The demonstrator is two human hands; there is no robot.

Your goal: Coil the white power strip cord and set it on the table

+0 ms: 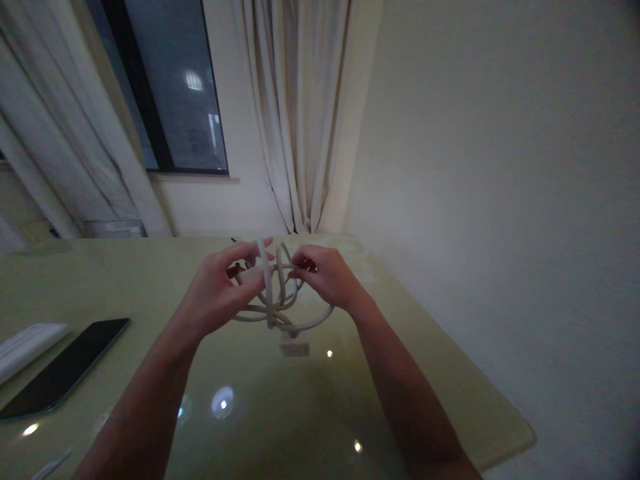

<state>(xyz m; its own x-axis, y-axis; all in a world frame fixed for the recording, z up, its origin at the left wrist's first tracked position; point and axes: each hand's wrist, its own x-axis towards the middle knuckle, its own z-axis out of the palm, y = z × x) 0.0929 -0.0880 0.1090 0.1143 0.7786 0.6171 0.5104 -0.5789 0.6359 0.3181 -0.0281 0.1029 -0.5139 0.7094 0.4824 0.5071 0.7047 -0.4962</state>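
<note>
Both my hands hold a tangle of white cable [274,300] up over the glossy table [150,287]. My left hand [223,290] is closed round several loops on the left side, thumb on top. My right hand [325,273] pinches a strand on the right with its fingers pressed together. Loose loops hang down between the hands. A small white plug or adapter [294,347] dangles from the cable's lowest part, close to the tabletop.
A dark phone [65,373] lies flat at the left of the table, with a white flat object [25,343] beside it. Curtains [295,113] and a dark window [175,80] stand behind the table. A plain wall is on the right.
</note>
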